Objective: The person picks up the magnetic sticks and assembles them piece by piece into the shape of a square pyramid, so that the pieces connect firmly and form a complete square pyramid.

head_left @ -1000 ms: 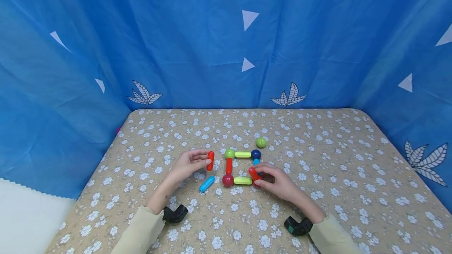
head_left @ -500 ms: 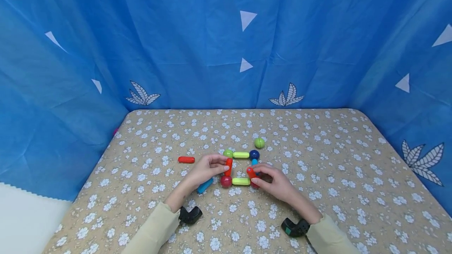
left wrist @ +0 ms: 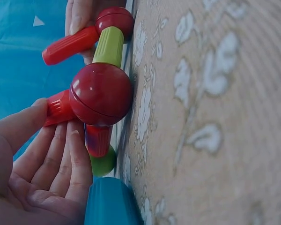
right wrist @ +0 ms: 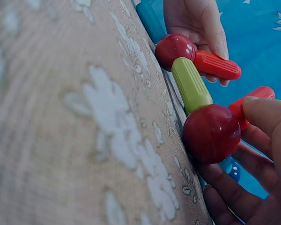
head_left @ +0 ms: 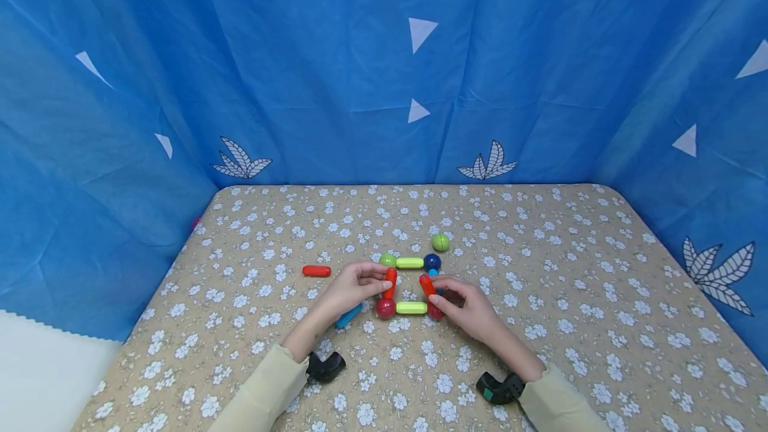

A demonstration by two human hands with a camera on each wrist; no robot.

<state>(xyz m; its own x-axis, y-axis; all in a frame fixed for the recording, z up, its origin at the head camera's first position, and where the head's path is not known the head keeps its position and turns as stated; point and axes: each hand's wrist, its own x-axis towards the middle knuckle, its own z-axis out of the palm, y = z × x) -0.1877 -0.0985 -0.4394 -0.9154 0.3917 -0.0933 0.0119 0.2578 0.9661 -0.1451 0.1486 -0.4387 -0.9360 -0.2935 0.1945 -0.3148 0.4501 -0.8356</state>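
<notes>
Left red rod (head_left: 392,277) brought in from farther left; now set against the near-left red ball (head_left: 386,309), pinched by the left hand (head_left: 355,287). Right red rod (head_left: 427,283) pinched by the right hand (head_left: 469,307) at the near-right red ball (head_left: 435,313). Both near corners apparently fitted with raised rods.

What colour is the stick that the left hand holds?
The stick in the left hand is red, showing best in the right wrist view.
</notes>
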